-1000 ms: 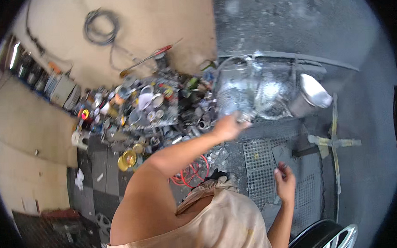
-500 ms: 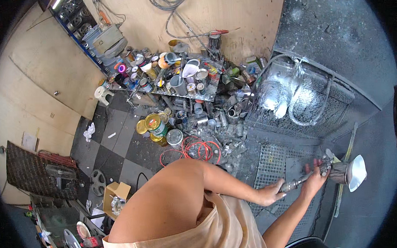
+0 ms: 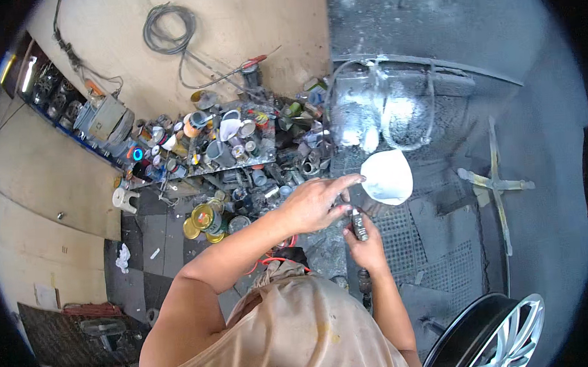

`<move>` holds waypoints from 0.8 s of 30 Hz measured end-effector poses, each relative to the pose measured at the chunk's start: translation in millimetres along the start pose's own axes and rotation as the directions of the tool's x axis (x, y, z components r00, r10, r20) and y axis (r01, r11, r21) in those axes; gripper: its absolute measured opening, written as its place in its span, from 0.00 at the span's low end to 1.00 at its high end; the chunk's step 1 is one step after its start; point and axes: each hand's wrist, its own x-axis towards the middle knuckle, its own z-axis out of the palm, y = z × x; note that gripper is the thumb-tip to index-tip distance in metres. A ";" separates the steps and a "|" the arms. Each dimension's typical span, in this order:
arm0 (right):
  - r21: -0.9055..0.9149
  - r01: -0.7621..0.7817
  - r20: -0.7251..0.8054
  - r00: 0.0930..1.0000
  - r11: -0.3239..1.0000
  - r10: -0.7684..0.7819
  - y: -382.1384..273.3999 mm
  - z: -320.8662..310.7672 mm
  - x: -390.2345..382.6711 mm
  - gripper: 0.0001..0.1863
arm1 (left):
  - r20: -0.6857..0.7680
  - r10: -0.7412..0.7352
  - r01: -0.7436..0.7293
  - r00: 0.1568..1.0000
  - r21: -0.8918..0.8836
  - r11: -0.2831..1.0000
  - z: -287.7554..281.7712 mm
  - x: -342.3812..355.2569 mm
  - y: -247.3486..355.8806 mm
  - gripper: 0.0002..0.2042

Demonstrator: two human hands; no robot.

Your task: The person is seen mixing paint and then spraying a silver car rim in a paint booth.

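Observation:
My right hand (image 3: 368, 251) is closed around a dark, paint-caked spray gun (image 3: 359, 226), whose lower fitting (image 3: 364, 282) hangs below my fist. A white paper cone (image 3: 387, 178) sits above the gun, its wide mouth turned up toward me; it hides the gun's cup. My left hand (image 3: 318, 205) is beside the cone at its left. Its index finger stretches to the cone's rim and appears to touch it, while the thumb stays apart, close to the top of the gun.
A silver-spoked wheel (image 3: 510, 335) stands at lower right. Several paint cans and cups crowd a low bench (image 3: 208, 166) at left. Gold-lidded tins (image 3: 203, 217) and an orange hose (image 3: 281, 258) lie on the floor. A coated metal box (image 3: 409, 106) with bright foil stands ahead.
My view has turned right. The gun and cone have come in front of me, the cone now upright. My left hand has left the gun's lower end and moved up to the cone's rim.

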 end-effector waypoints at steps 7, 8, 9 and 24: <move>-0.118 0.087 0.218 0.974 0.989 -0.060 4.1 85.4 41.1 0.29 | -0.179 -0.090 0.124 0.980 0.193 0.973 -49.0 -45.3 -58.7 0.12; -0.120 0.087 0.247 0.968 0.989 -0.055 -5.2 98.3 48.8 0.29 | -0.211 -0.072 0.116 0.975 0.208 0.971 -60.4 -53.0 -69.4 0.10; -0.129 0.078 0.297 0.954 0.989 -0.037 -13.9 111.6 56.4 0.30 | -0.259 -0.077 0.130 0.963 0.194 0.972 -72.7 -62.8 -77.9 0.09; -0.185 0.010 0.712 0.690 0.983 0.127 -22.2 296.9 161.5 0.32 | -0.543 -0.200 0.373 0.816 0.229 0.899 -215.4 -175.3 -211.7 0.11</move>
